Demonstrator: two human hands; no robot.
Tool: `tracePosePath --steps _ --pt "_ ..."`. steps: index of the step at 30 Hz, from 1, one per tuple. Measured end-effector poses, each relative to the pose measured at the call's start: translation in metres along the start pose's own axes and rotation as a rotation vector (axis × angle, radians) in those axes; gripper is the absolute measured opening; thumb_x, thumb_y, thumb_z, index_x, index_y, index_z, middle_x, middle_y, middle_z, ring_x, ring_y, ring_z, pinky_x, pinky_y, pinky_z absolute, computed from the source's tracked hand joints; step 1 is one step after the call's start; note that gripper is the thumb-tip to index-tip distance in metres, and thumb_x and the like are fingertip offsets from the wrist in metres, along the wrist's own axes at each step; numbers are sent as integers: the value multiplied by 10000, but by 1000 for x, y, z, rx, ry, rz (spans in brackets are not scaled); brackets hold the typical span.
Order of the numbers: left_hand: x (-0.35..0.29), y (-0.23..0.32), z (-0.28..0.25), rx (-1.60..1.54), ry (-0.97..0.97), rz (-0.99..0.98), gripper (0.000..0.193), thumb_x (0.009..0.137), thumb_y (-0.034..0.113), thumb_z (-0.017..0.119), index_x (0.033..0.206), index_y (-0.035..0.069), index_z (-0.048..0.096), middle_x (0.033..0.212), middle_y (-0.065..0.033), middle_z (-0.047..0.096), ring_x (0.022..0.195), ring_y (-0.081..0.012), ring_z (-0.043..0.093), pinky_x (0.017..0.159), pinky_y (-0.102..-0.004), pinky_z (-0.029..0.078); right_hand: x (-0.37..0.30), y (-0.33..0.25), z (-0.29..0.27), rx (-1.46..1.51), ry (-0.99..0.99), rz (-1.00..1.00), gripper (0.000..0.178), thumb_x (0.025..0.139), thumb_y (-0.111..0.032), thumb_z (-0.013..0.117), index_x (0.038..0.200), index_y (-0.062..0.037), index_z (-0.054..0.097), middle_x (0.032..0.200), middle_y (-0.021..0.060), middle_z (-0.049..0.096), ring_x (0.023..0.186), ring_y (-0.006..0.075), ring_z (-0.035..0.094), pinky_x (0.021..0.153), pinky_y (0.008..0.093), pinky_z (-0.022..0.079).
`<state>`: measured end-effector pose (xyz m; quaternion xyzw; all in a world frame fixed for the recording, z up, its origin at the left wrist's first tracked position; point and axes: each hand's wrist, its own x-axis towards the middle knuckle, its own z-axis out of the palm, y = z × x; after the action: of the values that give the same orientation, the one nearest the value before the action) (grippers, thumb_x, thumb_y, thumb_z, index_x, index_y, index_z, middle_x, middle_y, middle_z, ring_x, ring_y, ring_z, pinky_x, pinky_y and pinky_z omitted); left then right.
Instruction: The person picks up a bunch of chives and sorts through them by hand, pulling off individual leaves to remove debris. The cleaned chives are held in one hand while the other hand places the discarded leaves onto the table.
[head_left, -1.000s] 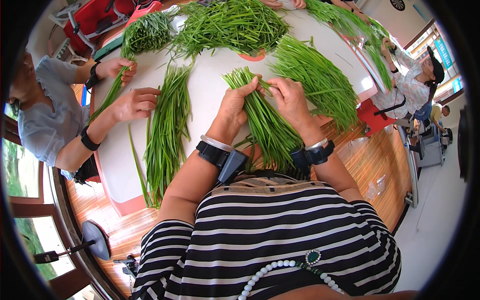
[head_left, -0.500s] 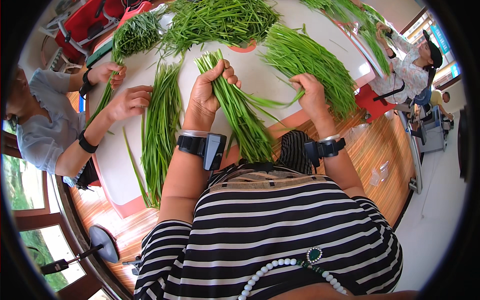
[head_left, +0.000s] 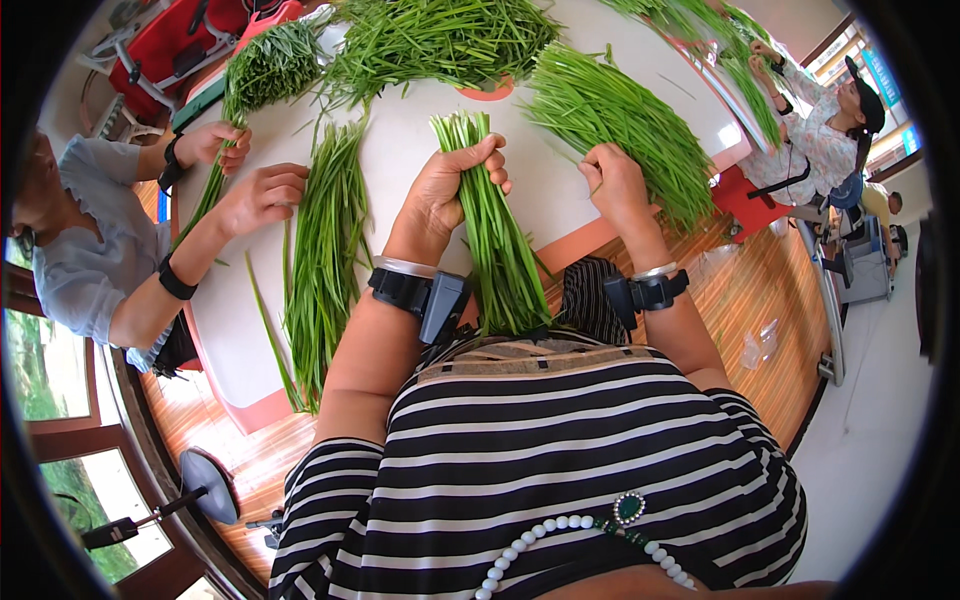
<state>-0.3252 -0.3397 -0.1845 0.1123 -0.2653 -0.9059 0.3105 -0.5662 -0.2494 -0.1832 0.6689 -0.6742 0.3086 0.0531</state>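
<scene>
My left hand [head_left: 450, 190] is wrapped round a bunch of garlic chives [head_left: 505, 265], gripping it near the pale cut ends. Those ends point away from me, and the green leaves hang down toward my lap over the table's near edge. To the right, my right hand [head_left: 615, 185] has its fingers pinched together beside a large pile of chives [head_left: 625, 125]. Whatever lies between those fingertips is too small or hidden to make out. Left of my left forearm, another long bunch of chives [head_left: 325, 240] lies on the white table [head_left: 395, 135].
A heap of loose chives [head_left: 440, 45] covers the table's far side, with a darker bundle [head_left: 275, 70] to its left. At the left, a co-worker's hands [head_left: 260, 195] hold and handle chives close by. Another person [head_left: 830, 125] works at the far right.
My left hand has shifted right and turned the bunch more upright. The long leaves that stretched from the bunch to my right hand no longer show. My right hand's fingers have closed in more.
</scene>
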Motion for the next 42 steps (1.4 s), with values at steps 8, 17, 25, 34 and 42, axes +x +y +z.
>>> tracePosePath --steps 8,17,25,34,42 --pt "4 -7 7 107 122 53 322 888 105 655 1151 -51 555 694 -49 572 651 -174 593 704 -341 551 2 -58 3 741 -122 155 94 875 -70 635 870 17 599 733 43 631 652 102 570 617 252 461" --pt "-2 -1 6 122 177 10 177 902 191 651 947 22 623 973 -109 661 843 -258 637 810 -366 537 14 -14 -25 614 -218 183 86 879 -92 666 888 -13 634 753 -11 617 657 57 557 584 218 450" --pt "2 -8 5 3 81 56 139 907 178 642 903 42 617 837 -87 657 812 -253 642 810 -382 539 54 6 -20 -173 91 91 170 812 -215 714 835 -65 636 893 115 617 829 329 613 676 441 495" --pt "4 -7 4 12 62 28 116 924 164 603 921 49 587 773 -50 607 777 -240 620 795 -376 534 40 -17 -14 128 147 26 104 825 -141 674 824 -52 621 807 111 626 730 316 610 642 403 482" --pt "5 -11 3 13 149 73 217 943 137 573 1104 -6 551 743 -47 597 727 -216 611 747 -358 540 12 -49 -13 361 54 47 91 829 -85 674 854 -12 627 748 102 629 609 214 599 567 324 469"
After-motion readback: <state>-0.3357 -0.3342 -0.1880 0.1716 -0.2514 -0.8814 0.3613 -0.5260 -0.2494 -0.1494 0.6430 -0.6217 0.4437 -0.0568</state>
